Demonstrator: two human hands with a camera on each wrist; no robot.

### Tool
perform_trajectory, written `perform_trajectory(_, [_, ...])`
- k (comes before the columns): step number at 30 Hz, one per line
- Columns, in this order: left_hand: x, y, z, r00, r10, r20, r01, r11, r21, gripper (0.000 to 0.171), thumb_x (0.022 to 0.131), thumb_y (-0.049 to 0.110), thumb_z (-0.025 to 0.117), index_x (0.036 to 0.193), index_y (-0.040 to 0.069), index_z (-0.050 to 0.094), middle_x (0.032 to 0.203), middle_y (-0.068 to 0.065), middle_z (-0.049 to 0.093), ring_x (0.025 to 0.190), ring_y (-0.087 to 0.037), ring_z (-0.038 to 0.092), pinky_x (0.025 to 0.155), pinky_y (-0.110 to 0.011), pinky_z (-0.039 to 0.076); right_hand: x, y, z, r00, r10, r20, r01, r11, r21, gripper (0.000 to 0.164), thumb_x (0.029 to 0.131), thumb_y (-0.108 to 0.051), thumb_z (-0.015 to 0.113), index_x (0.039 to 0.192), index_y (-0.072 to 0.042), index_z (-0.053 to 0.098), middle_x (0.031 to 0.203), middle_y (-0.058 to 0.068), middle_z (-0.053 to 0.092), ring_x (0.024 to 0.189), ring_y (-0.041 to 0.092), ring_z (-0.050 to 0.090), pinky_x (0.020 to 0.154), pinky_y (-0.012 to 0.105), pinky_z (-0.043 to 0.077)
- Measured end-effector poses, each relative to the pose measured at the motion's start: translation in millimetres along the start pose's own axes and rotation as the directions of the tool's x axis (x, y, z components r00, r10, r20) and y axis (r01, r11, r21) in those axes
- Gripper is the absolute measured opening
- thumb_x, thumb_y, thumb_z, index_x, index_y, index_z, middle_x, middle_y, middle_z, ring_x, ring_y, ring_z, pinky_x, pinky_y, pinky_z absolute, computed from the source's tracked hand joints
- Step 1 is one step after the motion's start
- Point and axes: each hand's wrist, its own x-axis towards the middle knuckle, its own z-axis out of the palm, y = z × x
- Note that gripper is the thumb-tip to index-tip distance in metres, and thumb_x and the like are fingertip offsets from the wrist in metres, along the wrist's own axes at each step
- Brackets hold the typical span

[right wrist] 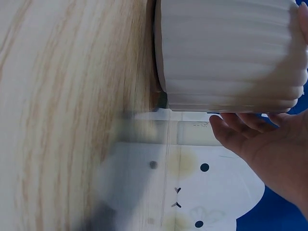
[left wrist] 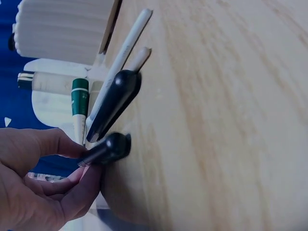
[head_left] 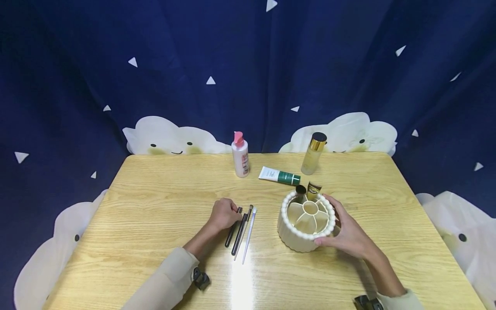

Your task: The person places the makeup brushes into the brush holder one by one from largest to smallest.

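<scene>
Fingers of the left hand are pinched on the far end of a black stick; whether it is lifted from the table cannot be told. Just to its right, side by side, are laid a second black stick, a dark-tipped brush and a white brush. One cream holder, ribbed and beaded, is gripped at its right side by the right hand — thumb and fingers curved round it. Held in its rear compartments: a dark-topped item and a gold tube. Ranged behind — pink-pump bottle, white-and-green tube, gold-and-black-capped bottle.
</scene>
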Motion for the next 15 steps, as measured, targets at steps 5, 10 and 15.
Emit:
perform_trajectory(5, [1.4,-0.2,-5.1,1.000,-0.014,0.011,0.014,0.999,-0.032,0.012,0.063,0.007,0.076,0.069,0.001,0.067,0.066,-0.006,0.064,0.062,-0.014,0.053,0.055,-0.022,0.043,0,0,0,1.000,-0.002,-0.001,0.002,1.000,-0.006,0.117,0.061,-0.024,0.089,0.151,-0.022,0.015,0.146,0.014,0.037,0.128,0.033,0.042,0.098,0.014,0.036])
perform_trajectory(10, [2.7,4.1,-11.1,0.999,-0.011,0.040,0.014,0.998,-0.060,0.007,0.066,0.002,0.072,0.071,0.001,0.067,0.066,-0.005,0.064,0.058,-0.011,0.052,0.054,-0.019,0.042,-1,0,0,1.000,-0.001,0.000,0.001,1.000,0.001,0.116,0.061,-0.023,0.089,0.151,-0.013,0.015,0.147,0.015,0.036,0.128,0.034,0.041,0.097,0.010,0.033])
perform_trajectory(15, [5.0,17.5,-18.1,0.999,0.008,0.049,-0.002,0.994,-0.112,0.011,0.068,0.005,0.071,0.078,0.002,0.067,0.068,-0.004,0.065,0.059,-0.010,0.054,0.058,-0.020,0.046,-1,0,0,1.000,0.000,0.003,0.000,1.000,-0.004,0.116,0.061,-0.024,0.089,0.151,-0.014,0.016,0.146,0.015,0.036,0.127,0.034,0.043,0.097,0.014,0.035])
